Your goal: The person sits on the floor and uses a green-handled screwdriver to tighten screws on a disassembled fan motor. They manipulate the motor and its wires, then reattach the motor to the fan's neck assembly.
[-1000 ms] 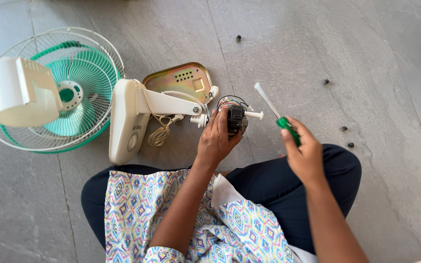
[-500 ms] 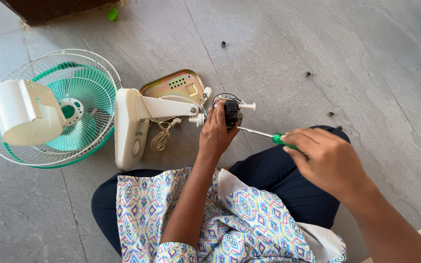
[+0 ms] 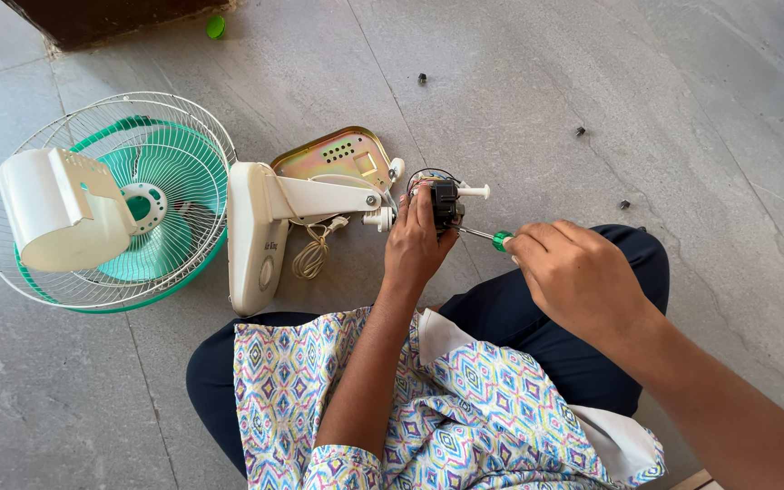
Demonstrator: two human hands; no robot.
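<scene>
My left hand (image 3: 416, 243) grips a small black fan motor (image 3: 444, 205) with coloured wires and a white shaft sticking out to the right. My right hand (image 3: 576, 272) holds a green-handled screwdriver (image 3: 492, 239), its metal tip set against the motor's right side. The motor sits at the end of the cream fan stand arm (image 3: 324, 195), just above my knees.
A cream fan base (image 3: 254, 238) lies on its side with a coiled cord (image 3: 311, 255). A brass-coloured metal plate (image 3: 333, 156) lies behind it. At left is a wire fan guard with green blades (image 3: 170, 154) and a cream motor cover (image 3: 56, 210). Small screws (image 3: 580, 132) are scattered on the grey floor.
My right hand has lowered the screwdriver from upright beside the motor and turned it sideways, bringing its tip to the motor. My left hand has kept its grip.
</scene>
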